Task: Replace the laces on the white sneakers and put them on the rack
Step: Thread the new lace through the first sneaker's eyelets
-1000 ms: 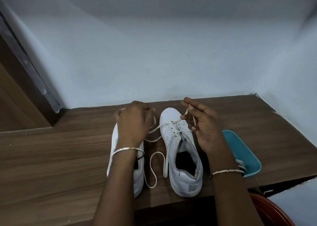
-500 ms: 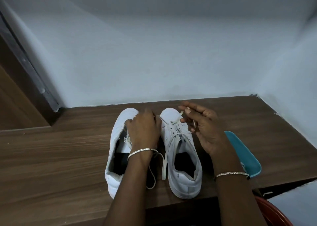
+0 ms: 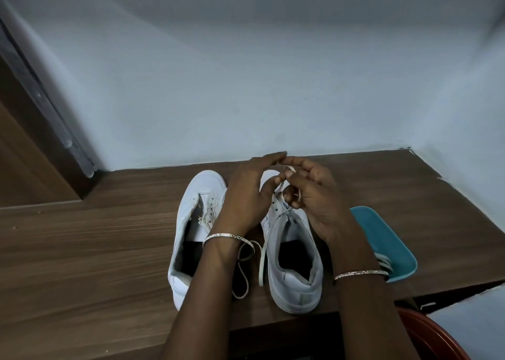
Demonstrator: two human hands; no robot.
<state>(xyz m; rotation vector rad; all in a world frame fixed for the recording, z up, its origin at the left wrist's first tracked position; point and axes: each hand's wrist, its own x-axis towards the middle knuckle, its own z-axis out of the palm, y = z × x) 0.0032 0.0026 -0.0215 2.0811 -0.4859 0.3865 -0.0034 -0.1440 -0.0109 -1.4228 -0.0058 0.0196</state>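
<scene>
In the head view, two white sneakers stand side by side on the wooden table (image 3: 82, 250), toes pointing away from the person. Both hands are over the toe end of the right sneaker (image 3: 296, 253). The right hand (image 3: 317, 204) pinches the tip of the lace (image 3: 263, 261), which runs up from the holes just below. The left hand (image 3: 246, 196) reaches in with straight fingers, thumb by the lace; I cannot tell if it grips. The left sneaker (image 3: 191, 217) has no lace. The right hand is nearer the next hole.
</scene>
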